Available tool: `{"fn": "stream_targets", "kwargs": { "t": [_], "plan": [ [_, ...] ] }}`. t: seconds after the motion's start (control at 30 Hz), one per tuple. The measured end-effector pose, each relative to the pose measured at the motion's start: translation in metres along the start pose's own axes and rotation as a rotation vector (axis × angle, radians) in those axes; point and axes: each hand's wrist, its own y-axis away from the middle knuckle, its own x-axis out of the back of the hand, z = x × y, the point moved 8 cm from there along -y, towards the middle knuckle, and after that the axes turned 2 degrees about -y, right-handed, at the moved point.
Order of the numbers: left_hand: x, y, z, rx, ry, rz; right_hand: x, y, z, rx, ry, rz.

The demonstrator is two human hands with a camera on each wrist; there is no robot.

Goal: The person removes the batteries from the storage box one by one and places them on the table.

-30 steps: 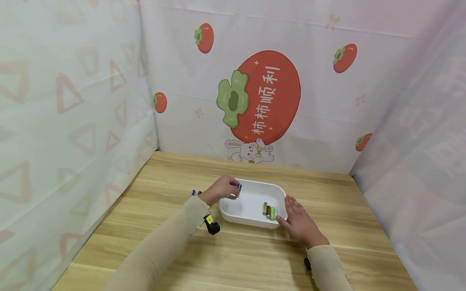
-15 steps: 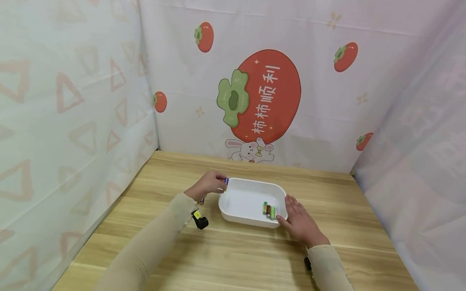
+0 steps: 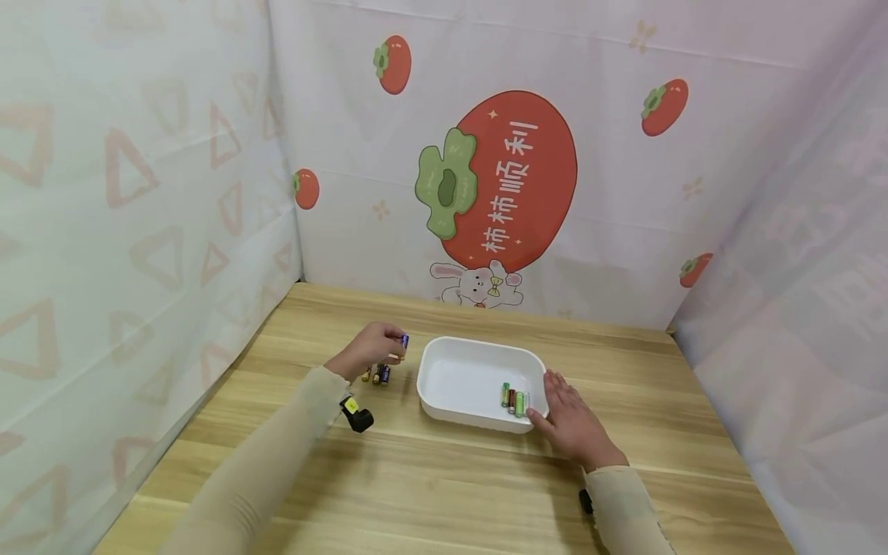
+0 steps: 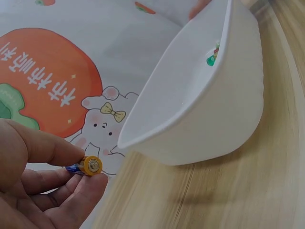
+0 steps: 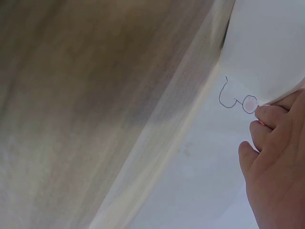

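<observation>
Battery in left hand

You face a pale cloth backdrop printed with a large red persimmon, Chinese characters across it, and a white rabbit below. Triangle-patterned cloth hangs to your left, greyish cloth to your right; soft light falls on the wood-grain table.

We see the tray as smooth white plastic, its walls softly glossy. Beneath the tray, the tabletop looks like wood, streaky in grain with a faint sheen. Left of the tray, the battery shows us a glossy casing and a metal tip. Behind the tray we find a printed backdrop, matt, cloth-like and lightly creased
</observation>
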Motion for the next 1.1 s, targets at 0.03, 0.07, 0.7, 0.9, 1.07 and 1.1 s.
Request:
{"fn": "stream_targets", "kwargs": {
  "t": [0.03, 0.07, 0.7, 0.9, 1.07, 1.1],
  "plan": [
    [0.003, 0.001, -0.001, 0.002, -0.006, 0.002, 0.000, 0.000, 0.000, 0.000, -0.001, 0.001],
    [0.007, 0.001, -0.003, 0.009, -0.009, 0.007, 0.000, 0.000, 0.000, -0.001, -0.002, 0.003],
    [0.046, 0.004, -0.053, 0.080, -0.044, 0.019, -0.003, 0.004, -0.002, -0.014, -0.010, -0.002],
    [0.053, 0.003, -0.065, 0.073, -0.066, 0.037, -0.005, 0.005, -0.002, -0.002, -0.006, 0.011],
    [0.058, 0.001, -0.071, 0.087, -0.072, 0.050, -0.002, 0.002, -0.001, 0.003, -0.004, 0.012],
    [0.059, 0.001, -0.072, 0.093, -0.072, 0.058, -0.001, 0.002, 0.000, 0.004, -0.002, 0.011]
  ]
}}
